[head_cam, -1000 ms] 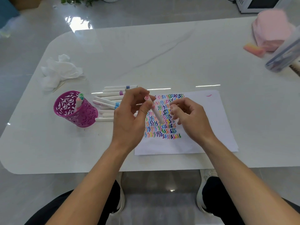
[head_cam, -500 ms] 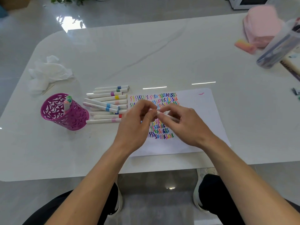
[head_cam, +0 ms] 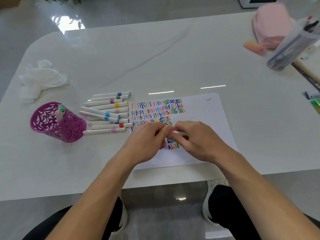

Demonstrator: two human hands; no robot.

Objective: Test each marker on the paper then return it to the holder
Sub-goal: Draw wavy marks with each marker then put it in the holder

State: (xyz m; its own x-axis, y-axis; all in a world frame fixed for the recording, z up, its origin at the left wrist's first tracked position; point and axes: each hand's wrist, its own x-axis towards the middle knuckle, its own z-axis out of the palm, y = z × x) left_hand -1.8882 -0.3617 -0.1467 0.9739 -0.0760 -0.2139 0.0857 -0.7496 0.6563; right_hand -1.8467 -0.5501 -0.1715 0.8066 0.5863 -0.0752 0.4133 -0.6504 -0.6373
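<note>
Pinching a slim white marker (head_cam: 179, 133), both hands meet over squiggle-covered paper (head_cam: 204, 118).

Crumpled tissue (head_cam: 39, 78), pink pouch (head_cam: 271, 25), clear pencil case (head_cam: 292, 47).

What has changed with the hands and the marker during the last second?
The left hand and right hand came down from above the paper and closed together; the marker, earlier tilted up in the left hand alone, now lies level between both hands. The purple holder and the loose markers stayed in place.
</note>
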